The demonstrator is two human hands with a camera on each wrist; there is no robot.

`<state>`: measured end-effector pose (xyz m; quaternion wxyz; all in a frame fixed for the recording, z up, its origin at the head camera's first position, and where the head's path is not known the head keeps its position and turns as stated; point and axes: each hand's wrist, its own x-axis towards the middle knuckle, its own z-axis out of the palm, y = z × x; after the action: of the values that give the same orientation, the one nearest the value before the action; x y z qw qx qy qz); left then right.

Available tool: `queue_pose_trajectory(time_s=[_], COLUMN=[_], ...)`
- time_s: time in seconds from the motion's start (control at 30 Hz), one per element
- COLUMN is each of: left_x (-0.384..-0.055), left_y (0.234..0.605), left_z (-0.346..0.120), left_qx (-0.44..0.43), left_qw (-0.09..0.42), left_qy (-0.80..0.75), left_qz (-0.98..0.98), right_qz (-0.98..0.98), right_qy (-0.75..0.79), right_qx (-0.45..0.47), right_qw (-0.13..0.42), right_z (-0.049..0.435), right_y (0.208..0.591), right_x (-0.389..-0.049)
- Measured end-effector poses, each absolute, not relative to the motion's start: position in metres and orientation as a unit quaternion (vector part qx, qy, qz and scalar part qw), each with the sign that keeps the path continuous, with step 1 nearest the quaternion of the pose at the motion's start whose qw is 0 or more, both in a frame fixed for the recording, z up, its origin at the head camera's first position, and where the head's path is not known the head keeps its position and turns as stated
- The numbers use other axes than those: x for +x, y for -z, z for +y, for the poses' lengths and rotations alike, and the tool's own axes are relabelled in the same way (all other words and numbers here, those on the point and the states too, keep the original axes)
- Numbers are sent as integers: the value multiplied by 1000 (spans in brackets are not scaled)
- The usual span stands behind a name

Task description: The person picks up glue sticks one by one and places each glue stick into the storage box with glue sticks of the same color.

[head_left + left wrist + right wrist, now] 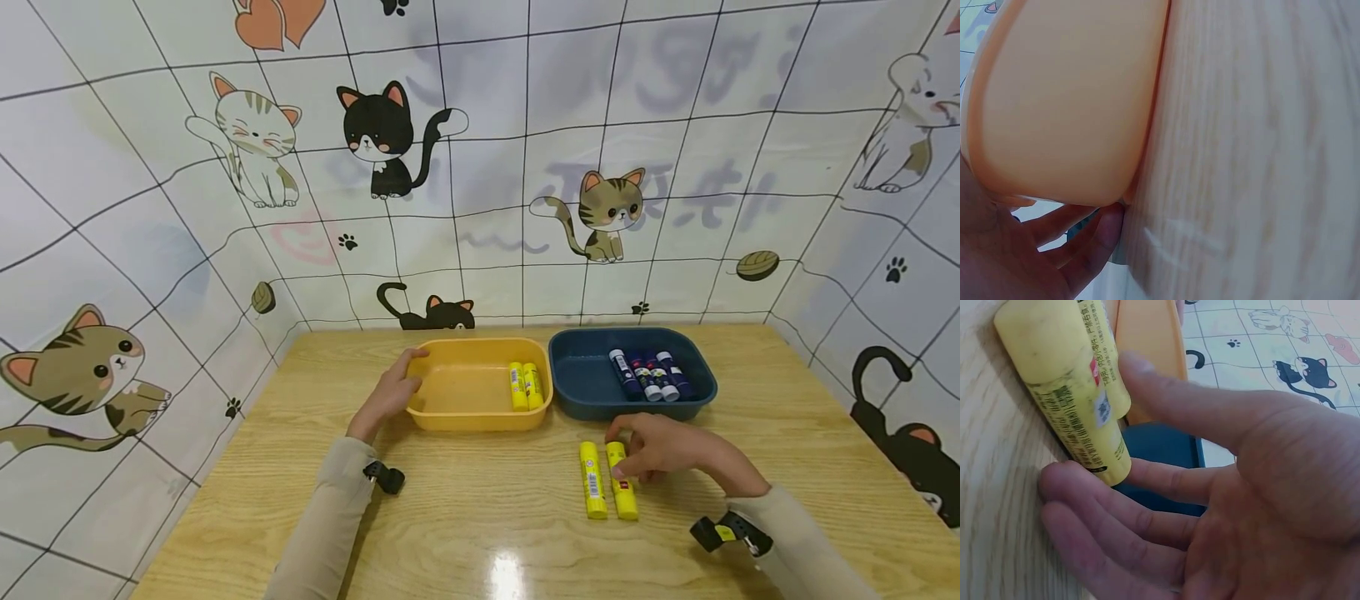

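My left hand (388,398) grips the left end of a yellow plastic tray (450,422), its fingers (1094,240) against the outer wall. Two yellow glue sticks (525,387) lie side by side at the right end inside that tray. In front of the trays, two more yellow glue sticks lie on the table, a left one (592,483) and a right one (625,500). My right hand (663,446) is at the right one, thumb and fingers spread about its far end. In the right wrist view the nearer glue stick (1079,406) lies between thumb and fingers, with gaps showing.
A dark blue tray (577,406) stands right beside the yellow tray and holds several dark purple-and-white glue sticks (652,377). Behind the wooden table (465,508) rises a wall covering (495,233) printed with cats and grid lines.
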<state>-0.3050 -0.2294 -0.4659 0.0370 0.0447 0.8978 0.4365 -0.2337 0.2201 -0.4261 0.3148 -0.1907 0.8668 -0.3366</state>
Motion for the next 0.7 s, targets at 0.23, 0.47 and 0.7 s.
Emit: queue_pose_trajectory(time_s=[0.23,0.47,0.7], left_x=[-304,-304,-306], left_y=[469,469,468], left_z=[-230,-230,-230], left_qx=[40,42,40], left_qw=[39,39,40], left_qy=[-442,-443,-440], left_qz=[895,894,896], right_qz=[873,874,877], right_qy=[317,318,313], right_qx=[-177,-187,-191], right_qw=[326,317,311], right_z=[215,217,221], right_y=[428,427,424], right_x=[-231,-231,-233])
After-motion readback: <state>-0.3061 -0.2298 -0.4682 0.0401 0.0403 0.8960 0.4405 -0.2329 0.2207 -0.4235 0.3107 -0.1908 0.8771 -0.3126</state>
